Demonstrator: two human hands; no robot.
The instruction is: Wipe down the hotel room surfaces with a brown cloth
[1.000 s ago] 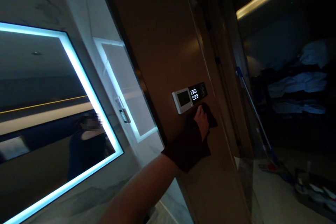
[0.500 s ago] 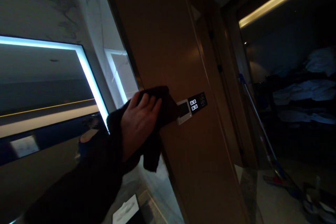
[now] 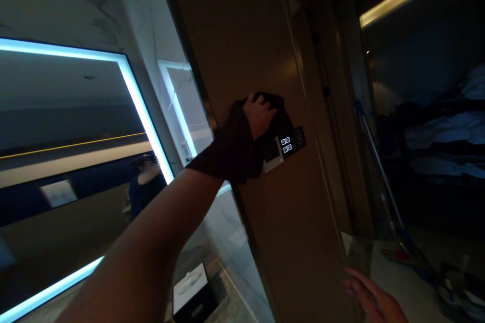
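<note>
My left hand (image 3: 260, 117) presses a dark cloth (image 3: 278, 108) against a brown wall panel (image 3: 246, 50). Its fingers are bent over the cloth, part of which hangs below the wrist. Just to the right of the cloth is a control plate (image 3: 287, 144) with lit square icons, its left portion partly covered. My right hand (image 3: 373, 298) shows at the bottom right, in front of the panel's lower edge. Its fingers stretch out to the left, and nothing shows in them.
On the left is a mirror with a lit frame (image 3: 138, 98), reflecting a person. A tissue box (image 3: 193, 295) stands on the counter below. To the right, a mop (image 3: 379, 166) leans by the door frame, and dark shelves hold white linens (image 3: 447, 131).
My left hand has moved up and right along the panel with the cloth, baring more forearm. My right hand has come into view at the lower right.
</note>
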